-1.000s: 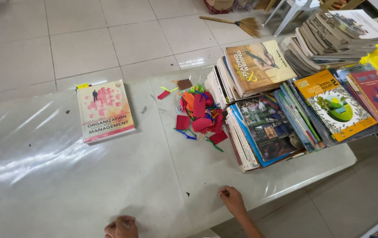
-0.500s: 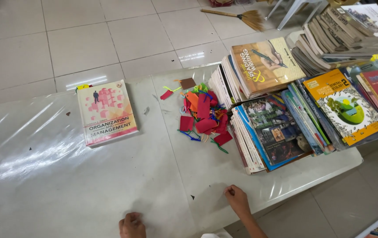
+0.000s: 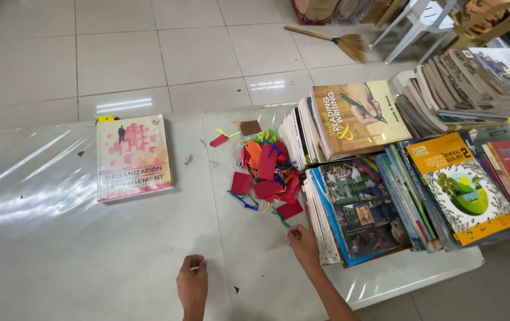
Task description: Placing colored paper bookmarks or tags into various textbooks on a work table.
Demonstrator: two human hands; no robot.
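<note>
Red, orange and green paper tags with coloured strings point(image 3: 267, 172) lie heaped in the middle of the white table point(image 3: 59, 261), just left of the book stacks. The right hand point(image 3: 302, 245) rests at the near end of that heap, fingertips at a green string beside a red tag point(image 3: 289, 209); whether the fingers pinch the string or only touch it is too small to tell. The left hand point(image 3: 192, 285) lies on the tabletop with fingers curled together around something small and pale that I cannot make out. Both forearms are cut off by the bottom edge.

Since half a second ago, both hands have moved up the table from its near edge, the right one closing on the tags.

A pink-and-white management textbook point(image 3: 133, 156) lies alone to the left, well apart from the heap, with wide bare tabletop around it and in front of the left hand. To the right, overlapping books point(image 3: 356, 208) crowd the table up to its corner, an orange writing book point(image 3: 359, 116) topping the far stack. A broom point(image 3: 332, 40) lies on the tiled floor beyond.
</note>
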